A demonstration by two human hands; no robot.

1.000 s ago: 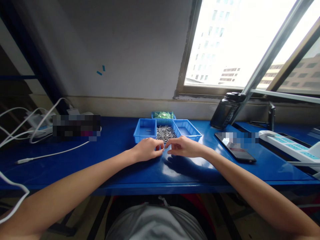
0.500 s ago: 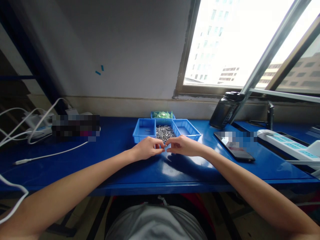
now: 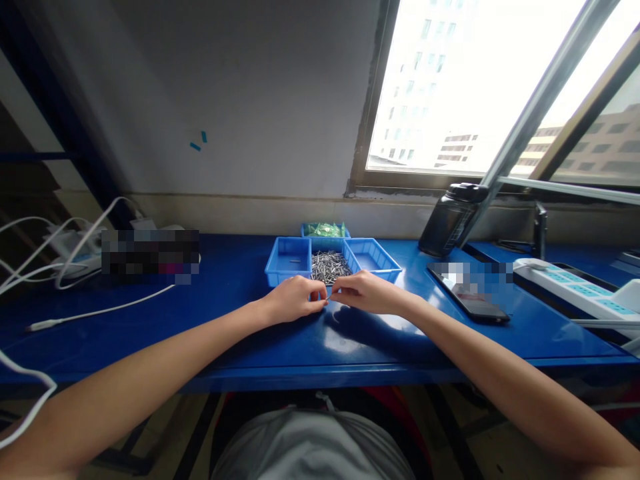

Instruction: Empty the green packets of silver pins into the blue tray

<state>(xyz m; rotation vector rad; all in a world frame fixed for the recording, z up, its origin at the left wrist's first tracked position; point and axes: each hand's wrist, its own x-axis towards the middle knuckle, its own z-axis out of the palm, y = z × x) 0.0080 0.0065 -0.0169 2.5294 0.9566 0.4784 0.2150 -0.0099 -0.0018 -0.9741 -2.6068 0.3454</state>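
My left hand [image 3: 296, 298] and my right hand [image 3: 366, 292] meet fingertip to fingertip above the front of the desk. Both are closed in a pinch, and a small thin metal piece [image 3: 329, 298] shows between them; its exact kind is too small to tell. Just beyond the fingers is a bin of loose metal pieces [image 3: 329, 265], slim and silvery like nails or rivets. To its left stands a blue bin [image 3: 286, 272] with a single thin piece inside. Another blue bin [image 3: 384, 272] adjoins on the right.
Behind the bins, a small blue tray holds green plastic packets [image 3: 324, 229]. On the right of the blue desk [image 3: 280, 347] are a black bottle [image 3: 447, 223], a phone [image 3: 467, 293] and a white power strip [image 3: 575, 290]. White cables [image 3: 110, 312] run along the left.
My right thumb and forefinger have come together into a tighter pinch. The left hand has hardly moved, and the bins stay where they were.
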